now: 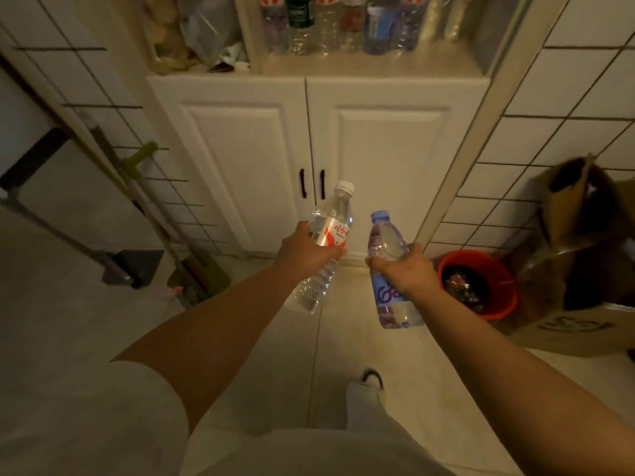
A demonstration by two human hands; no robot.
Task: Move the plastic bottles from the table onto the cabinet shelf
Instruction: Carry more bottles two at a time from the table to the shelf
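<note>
Open floor lies between the person and the closed cabinet doors (pixel 309 159); the cabinet shelf (pixel 371 65) above has a bare front edge. 2 bottles are held in the air, caps tilted up toward the cabinet: the left hand (pixel 305 250) grips the red-labelled bottle (pixel 328 235), the right hand (pixel 405 269) grips the purple-labelled bottle (pixel 390 297). Roughly 6 bottles stand on the shelf.
</note>
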